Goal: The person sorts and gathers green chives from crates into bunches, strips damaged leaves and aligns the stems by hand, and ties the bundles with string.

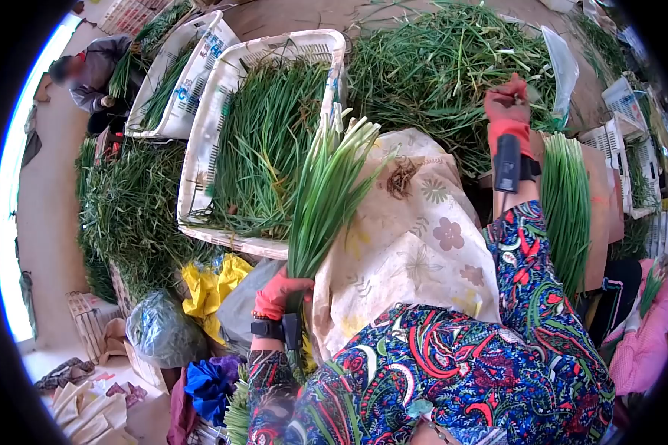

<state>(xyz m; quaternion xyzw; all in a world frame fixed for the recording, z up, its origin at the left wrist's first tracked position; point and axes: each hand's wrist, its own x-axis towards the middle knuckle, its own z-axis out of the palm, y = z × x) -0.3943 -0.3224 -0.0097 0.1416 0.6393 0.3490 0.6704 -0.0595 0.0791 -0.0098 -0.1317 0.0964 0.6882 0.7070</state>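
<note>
My left hand [280, 294], in a red glove, is closed around a bunch of garlic chives [325, 200]. Its white stem ends point up and away from me, and the green leaves hang down past the wrist. Out to the right, my right hand [508, 102], also gloved in red, hovers at or over a heap of loose green leaves [430, 70]. Its fingers are curled in; whatever they hold, if anything, is hidden. A pale flowered cloth [416, 245] covers my lap, with a small clump of brown roots or dry scraps [401, 180] on it.
A white plastic crate [193, 174] full of chives stands ahead-left, another crate [200, 78] behind it. Trimmed chives [565, 196] lie on a board [600, 245] at my right. Leaf waste [130, 204] and bags [165, 330] are left. A person [100, 70] sits far left; pink-clothed person [642, 337] right.
</note>
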